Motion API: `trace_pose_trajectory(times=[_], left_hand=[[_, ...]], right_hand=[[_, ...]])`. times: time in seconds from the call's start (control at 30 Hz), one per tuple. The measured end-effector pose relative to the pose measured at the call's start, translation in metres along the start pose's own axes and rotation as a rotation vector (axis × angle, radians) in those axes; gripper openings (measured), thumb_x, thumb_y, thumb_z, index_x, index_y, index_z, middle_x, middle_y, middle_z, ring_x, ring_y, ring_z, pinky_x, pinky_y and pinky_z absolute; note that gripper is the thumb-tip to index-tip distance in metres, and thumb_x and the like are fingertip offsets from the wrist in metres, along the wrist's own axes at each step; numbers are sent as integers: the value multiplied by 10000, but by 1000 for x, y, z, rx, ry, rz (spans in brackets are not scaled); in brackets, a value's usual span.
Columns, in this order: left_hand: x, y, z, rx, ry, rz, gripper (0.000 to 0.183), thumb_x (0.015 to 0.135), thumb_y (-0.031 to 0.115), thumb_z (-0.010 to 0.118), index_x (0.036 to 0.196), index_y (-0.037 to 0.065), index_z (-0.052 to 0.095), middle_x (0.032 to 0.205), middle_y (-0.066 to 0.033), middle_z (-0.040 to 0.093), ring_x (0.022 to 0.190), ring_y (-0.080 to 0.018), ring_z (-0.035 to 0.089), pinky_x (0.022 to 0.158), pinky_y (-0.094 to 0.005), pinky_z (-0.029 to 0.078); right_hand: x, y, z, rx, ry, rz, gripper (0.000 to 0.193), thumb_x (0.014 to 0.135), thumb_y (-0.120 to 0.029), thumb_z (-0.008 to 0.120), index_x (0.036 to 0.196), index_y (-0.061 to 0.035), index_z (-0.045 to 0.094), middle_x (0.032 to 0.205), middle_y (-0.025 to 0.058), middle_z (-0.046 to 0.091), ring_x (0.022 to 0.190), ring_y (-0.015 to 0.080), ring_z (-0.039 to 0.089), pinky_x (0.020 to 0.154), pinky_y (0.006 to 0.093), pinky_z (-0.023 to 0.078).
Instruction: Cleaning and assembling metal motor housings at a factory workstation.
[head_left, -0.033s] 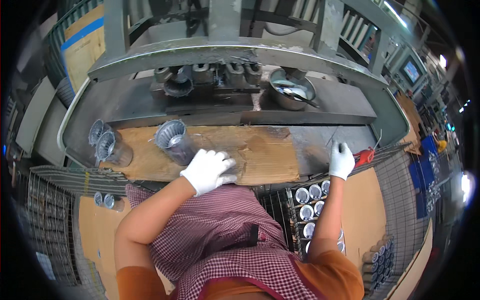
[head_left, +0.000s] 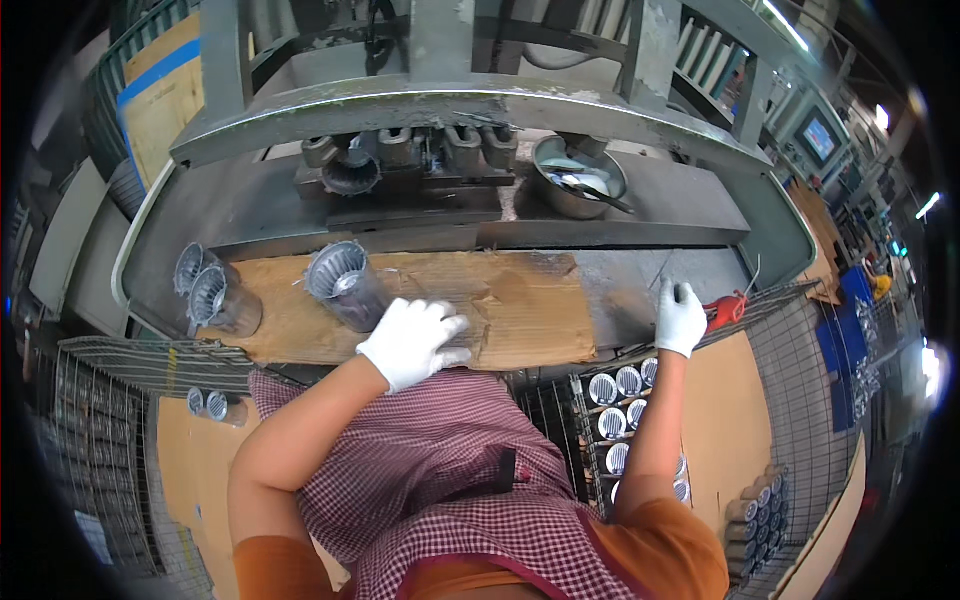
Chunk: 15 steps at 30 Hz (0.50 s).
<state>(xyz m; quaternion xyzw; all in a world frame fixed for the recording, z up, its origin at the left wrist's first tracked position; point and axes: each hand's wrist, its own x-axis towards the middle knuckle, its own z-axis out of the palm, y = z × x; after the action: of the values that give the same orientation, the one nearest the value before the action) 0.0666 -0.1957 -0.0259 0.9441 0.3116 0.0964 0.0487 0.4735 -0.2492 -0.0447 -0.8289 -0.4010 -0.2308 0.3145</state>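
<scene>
The left hand (head_left: 412, 340), in a white glove, lies flat and open on the cardboard sheet (head_left: 520, 305) covering the counter (head_left: 680, 290), holding nothing. Just left of it and touching its knuckles lies a finned metal cylinder (head_left: 345, 285), tipped on its side, exactly as in the matching earlier view; nothing has shifted. Farther left stand two more cylinders (head_left: 210, 295). The right hand (head_left: 680, 318) rests loosely curled at the counter's edge, gripping nothing visible, with a red tool (head_left: 728, 310) just to its right.

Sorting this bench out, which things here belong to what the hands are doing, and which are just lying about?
In hand: left hand beside the finned metal cylinder on the cardboard sheet; right hand at the bench edge.
Lying about: metal bowl, two cylinders, red tool.
</scene>
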Motion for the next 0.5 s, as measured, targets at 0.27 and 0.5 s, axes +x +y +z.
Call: trace_pose_trajectory(times=[0.27, 0.5], left_hand=[[1, 0, 4, 61, -2, -41, 466, 881, 463, 579, 1207, 132, 602, 1155, -89, 609, 985, -282, 594, 844, -410, 440], [-3, -3, 6, 85, -212, -34, 489, 892, 492, 559, 1223, 134, 600, 1172, -84, 611, 1016, -286, 595, 866, -408, 437]], right_hand=[[-1, 1, -6, 27, 30, 15, 440, 858, -428, 633, 653, -44, 569, 671, 190, 595, 623, 402, 573, 568, 451, 444], [-3, -1, -5, 65, 23, 23, 434, 855, -416, 638, 650, -41, 563, 659, 184, 594, 616, 389, 576, 567, 447, 440]])
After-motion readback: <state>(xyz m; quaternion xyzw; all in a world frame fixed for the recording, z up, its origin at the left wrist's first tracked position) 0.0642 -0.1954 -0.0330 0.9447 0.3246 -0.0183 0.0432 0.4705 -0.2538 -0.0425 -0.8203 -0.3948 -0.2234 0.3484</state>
